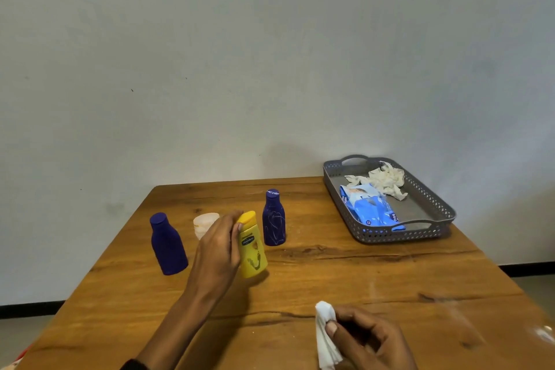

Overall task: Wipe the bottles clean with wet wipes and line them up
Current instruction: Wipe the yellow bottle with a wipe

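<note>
Head view: a wooden bench (pixel 360 273) with dark grain cracks stands against a plain pale wall (pixel 270 54). The left hand (pixel 217 252) has its fingers curled round a yellow plastic bottle (pixel 253 249) with a rounded cap and a dark label; the bottle is upright near the middle of the bench, though whether its base touches the wood cannot be told. Just behind the hand a whitish ribbed bottle (pixel 204 224) shows only in part. Toward the left edge stands a smooth dark blue bottle (pixel 168 245), shouldered with a narrow cap. A second blue bottle (pixel 274 219), marked with pale scribbles, stands just beyond the yellow one.

At the near edge the right hand (pixel 369 336) pinches a crumpled white wipe (pixel 326 336) between thumb and curled fingers.

At the far right corner sits a grey perforated plastic tray (pixel 432 204) with loop handles, holding a glossy blue wipe pack (pixel 371 209) and wadded used wipes (pixel 384 179).
</note>
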